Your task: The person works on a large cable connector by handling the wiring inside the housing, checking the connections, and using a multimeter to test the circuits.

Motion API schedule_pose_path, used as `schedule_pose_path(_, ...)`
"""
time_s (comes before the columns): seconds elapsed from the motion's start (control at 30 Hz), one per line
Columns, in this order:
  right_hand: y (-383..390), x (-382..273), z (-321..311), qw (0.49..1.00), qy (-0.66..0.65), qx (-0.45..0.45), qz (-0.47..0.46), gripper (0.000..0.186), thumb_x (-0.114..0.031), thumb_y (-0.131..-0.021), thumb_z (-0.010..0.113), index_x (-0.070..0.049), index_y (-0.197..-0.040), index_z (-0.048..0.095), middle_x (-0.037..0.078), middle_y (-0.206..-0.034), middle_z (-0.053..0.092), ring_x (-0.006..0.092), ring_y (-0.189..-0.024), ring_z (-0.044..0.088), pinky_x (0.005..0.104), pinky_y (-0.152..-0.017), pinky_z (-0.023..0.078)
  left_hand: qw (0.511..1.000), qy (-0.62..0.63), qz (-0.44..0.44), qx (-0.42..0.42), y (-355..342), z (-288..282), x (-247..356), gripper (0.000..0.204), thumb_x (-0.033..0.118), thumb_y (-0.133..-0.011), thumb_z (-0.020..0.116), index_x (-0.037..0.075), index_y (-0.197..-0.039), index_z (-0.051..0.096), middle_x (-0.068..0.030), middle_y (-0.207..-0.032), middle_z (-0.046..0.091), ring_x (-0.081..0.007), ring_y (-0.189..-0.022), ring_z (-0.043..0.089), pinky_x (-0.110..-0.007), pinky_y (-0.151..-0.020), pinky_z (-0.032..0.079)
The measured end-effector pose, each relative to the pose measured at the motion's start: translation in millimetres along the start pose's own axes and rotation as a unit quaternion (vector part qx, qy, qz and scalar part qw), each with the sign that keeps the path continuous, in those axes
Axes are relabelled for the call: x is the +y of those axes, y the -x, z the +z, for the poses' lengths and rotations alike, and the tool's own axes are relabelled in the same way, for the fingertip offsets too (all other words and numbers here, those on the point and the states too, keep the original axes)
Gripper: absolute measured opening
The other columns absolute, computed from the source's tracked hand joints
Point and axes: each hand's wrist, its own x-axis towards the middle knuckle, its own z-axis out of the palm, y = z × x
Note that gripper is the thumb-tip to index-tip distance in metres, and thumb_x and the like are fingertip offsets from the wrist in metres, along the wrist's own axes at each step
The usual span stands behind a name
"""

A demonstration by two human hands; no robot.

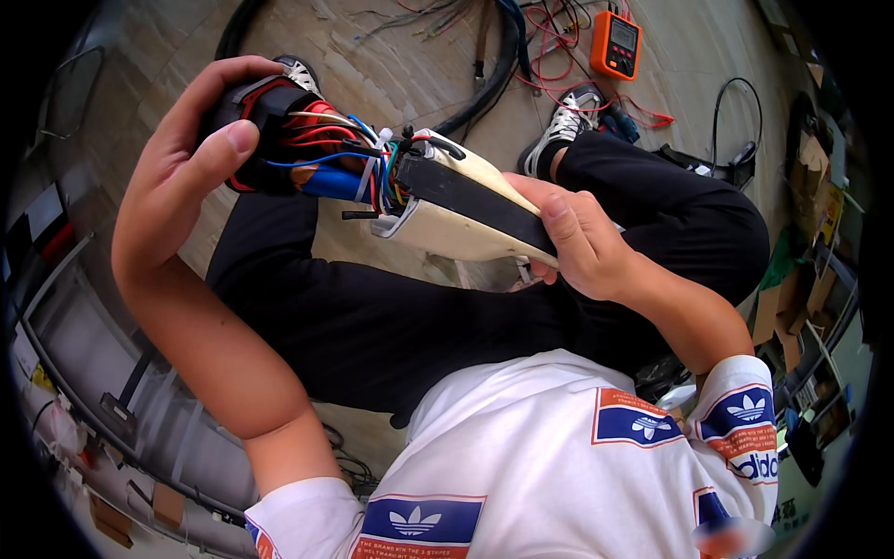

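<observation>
My left hand (191,154) is closed around a black end piece with red trim (265,107), its thumb on the near side. Red, blue, white and green wires (326,130) run from that piece into the broad end of a cream tapered casing (466,224) with a black strip along its top. Among the wires sits a blue cylinder (335,183), and a pale tie (371,172) crosses the bundle. My right hand (582,238) grips the casing's narrow end, thumb on top. The whole assembly is held tilted above my lap.
On the tiled floor ahead lies an orange meter (616,45) with red leads (549,61). A thick black cable (480,98) curves nearby. Cardboard pieces (792,298) lie at the right; a metal-framed grey rack (93,317) stands at the left.
</observation>
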Motion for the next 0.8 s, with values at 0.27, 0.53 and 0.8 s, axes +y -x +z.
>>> schedule_pose_path(0.27, 1.2, 0.1, 0.0, 1.000, 0.007, 0.006, 0.013, 0.056, -0.041, -0.112, 0.027, -0.003, -0.146, 0.052, 0.007, -0.091, 0.071, 0.0071, -0.058, 0.058, 0.0215, -0.053, 0.050, 0.998, 0.055, 0.002, 0.000, 0.6, 4.7, -0.2, 0.049, 0.029, -0.092, 0.064, 0.003, -0.133, 0.057, -0.0052, -0.112, 0.065, -0.0112, -0.103, 0.060, -0.024, -0.090, 0.046)
schedule_pose_path(0.53, 1.1, 4.7, 3.1, 0.999, -0.008, 0.008, 0.033, 0.058, -0.041, -0.112, 0.027, -0.001, -0.147, 0.049, 0.008, -0.090, 0.068, 0.0078, -0.058, 0.057, 0.0218, -0.053, 0.049, 1.000, -0.004, -0.015, -0.006, 2.4, 0.4, 0.8, 0.054, 0.034, -0.090, 0.063, 0.005, -0.134, 0.057, -0.0046, -0.109, 0.065, -0.0104, -0.100, 0.061, -0.022, -0.084, 0.048)
schedule_pose_path(0.8, -5.0, 6.6, 2.3, 0.990, -0.127, -0.040, 0.036, 0.064, -0.051, -0.106, 0.047, 0.003, -0.139, 0.052, 0.007, -0.102, 0.068, 0.0110, -0.080, 0.062, 0.0276, -0.077, 0.050, 0.999, -0.034, 0.006, 0.042, 9.8, -13.7, -2.5, 0.056, 0.036, -0.086, 0.066, 0.001, -0.129, 0.058, -0.0063, -0.111, 0.065, -0.0132, -0.105, 0.060, -0.025, -0.094, 0.045)
